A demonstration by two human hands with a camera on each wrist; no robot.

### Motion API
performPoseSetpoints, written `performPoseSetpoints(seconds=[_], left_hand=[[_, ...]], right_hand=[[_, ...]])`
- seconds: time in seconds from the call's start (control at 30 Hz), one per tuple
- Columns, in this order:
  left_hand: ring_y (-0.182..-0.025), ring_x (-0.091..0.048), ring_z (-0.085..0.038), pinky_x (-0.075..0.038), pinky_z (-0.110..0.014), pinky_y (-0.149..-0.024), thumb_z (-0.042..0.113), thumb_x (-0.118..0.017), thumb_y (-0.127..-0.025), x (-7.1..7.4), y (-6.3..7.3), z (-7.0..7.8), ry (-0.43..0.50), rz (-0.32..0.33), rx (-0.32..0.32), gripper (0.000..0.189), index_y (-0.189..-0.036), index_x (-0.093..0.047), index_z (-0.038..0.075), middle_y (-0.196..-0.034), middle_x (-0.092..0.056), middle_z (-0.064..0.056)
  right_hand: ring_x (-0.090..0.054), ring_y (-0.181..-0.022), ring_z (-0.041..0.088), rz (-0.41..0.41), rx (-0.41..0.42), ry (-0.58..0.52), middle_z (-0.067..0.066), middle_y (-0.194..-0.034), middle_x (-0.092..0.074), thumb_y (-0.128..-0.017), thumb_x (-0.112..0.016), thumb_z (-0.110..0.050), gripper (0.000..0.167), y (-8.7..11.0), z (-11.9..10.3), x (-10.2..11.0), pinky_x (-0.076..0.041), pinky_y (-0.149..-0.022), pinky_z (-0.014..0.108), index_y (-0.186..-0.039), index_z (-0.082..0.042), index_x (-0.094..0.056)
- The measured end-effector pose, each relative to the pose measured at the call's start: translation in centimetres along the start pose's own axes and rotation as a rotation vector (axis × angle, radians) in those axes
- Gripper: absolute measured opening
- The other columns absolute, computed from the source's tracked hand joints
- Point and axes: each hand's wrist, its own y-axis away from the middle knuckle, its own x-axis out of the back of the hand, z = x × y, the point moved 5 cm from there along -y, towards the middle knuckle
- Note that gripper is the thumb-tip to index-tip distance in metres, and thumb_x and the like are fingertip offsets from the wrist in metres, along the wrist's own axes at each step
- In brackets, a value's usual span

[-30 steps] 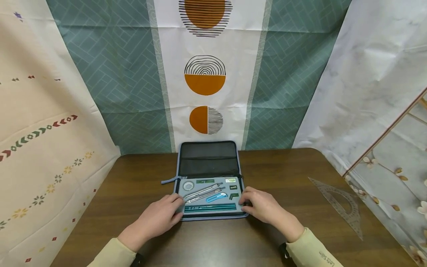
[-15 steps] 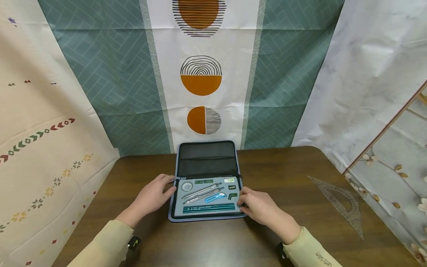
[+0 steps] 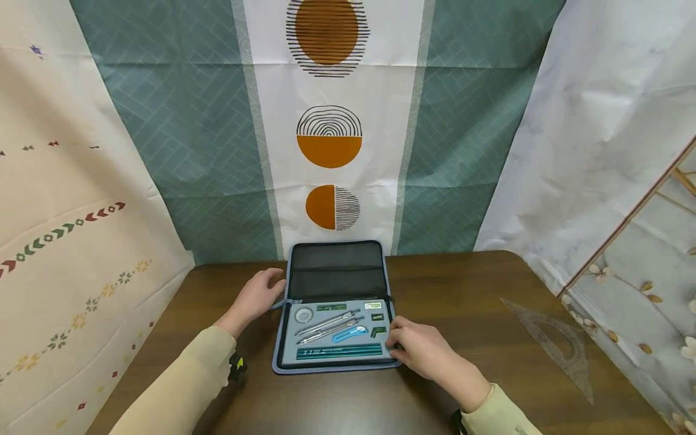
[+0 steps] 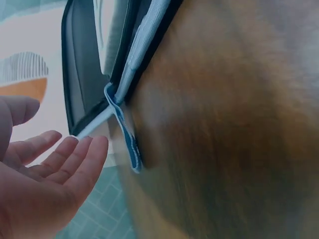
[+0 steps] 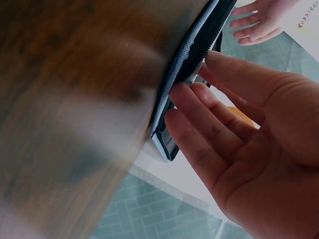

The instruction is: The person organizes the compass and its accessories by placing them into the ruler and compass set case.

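Note:
An open zip case (image 3: 333,370) of drawing tools lies on the table. Its grey tray (image 3: 290,344) holds teal pencils (image 3: 339,351), two metal compasses (image 3: 326,326), a light-blue cutter (image 3: 350,334), a round white disc (image 3: 304,315) and small green pieces. My left hand (image 3: 258,296) is beside the lid's lower left edge, near the blue strap (image 4: 123,127). In the left wrist view its fingers are spread loosely and hold nothing. My right hand (image 3: 415,346) rests at the case's right side. In the right wrist view its fingertips touch the zipper edge (image 5: 215,37).
A clear triangular ruler with a protractor arc (image 3: 551,341) lies on the right side of the brown table (image 3: 446,284). Behind the table hangs a patterned cloth (image 3: 462,169). The case's dark mesh lid (image 3: 337,272) stands up at the back.
My left hand has left the tray's lower left corner and moved up and away to beside the lid. The right hand keeps its place at the case's right side.

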Motion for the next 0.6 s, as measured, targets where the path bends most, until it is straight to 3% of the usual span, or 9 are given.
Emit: performPoseSetpoints(seconds=[0.1,0.27,0.43,0.6], left_hand=[[-0.134,-0.061,-0.048,-0.049,-0.063,-0.114,0.025,-0.055,-0.116,-0.4,-0.9,-0.5,0.086,-0.031,0.059,0.052,-0.156,-0.05,-0.009,-0.155,-0.054,-0.034],[-0.109,-0.07,-0.035,-0.059,-0.047,-0.096,0.025,-0.053,-0.117,-1.6,-1.5,-2.0,0.27,-0.089,0.172,0.057,-0.16,-0.042,-0.01,-0.151,-0.055,-0.033],[-0.112,-0.067,-0.032,-0.061,-0.038,-0.089,0.021,-0.051,-0.117,-2.0,-2.9,-2.6,0.375,-0.086,0.231,0.056,-0.161,-0.039,-0.012,-0.142,-0.059,-0.03],[-0.11,-0.068,-0.032,-0.063,-0.04,-0.091,0.02,-0.051,-0.115,-2.2,-4.1,-2.7,0.402,-0.079,0.275,0.056,-0.161,-0.041,-0.011,-0.143,-0.059,-0.031]], right_hand=[[-0.067,-0.082,0.006,0.0,0.0,-0.012,-0.005,-0.107,-0.065,-0.089,-0.093,-0.009,0.014,0.1,0.1,-0.1,-0.061,-0.073,0.032,-0.098,-0.015,-0.084],[-0.067,-0.082,0.005,-0.008,0.01,-0.03,-0.006,-0.107,-0.065,-0.089,-0.093,-0.01,0.014,0.3,0.0,-0.5,-0.061,-0.072,0.032,-0.098,-0.017,-0.084],[-0.068,-0.083,0.006,-0.006,0.016,-0.027,-0.006,-0.107,-0.065,-0.089,-0.093,-0.01,0.014,0.0,0.1,-0.4,-0.061,-0.072,0.033,-0.098,-0.017,-0.084],[-0.068,-0.084,0.006,-0.008,0.004,-0.028,-0.006,-0.108,-0.066,-0.089,-0.093,-0.01,0.015,-0.2,0.1,-0.2,-0.061,-0.072,0.033,-0.098,-0.017,-0.085]])
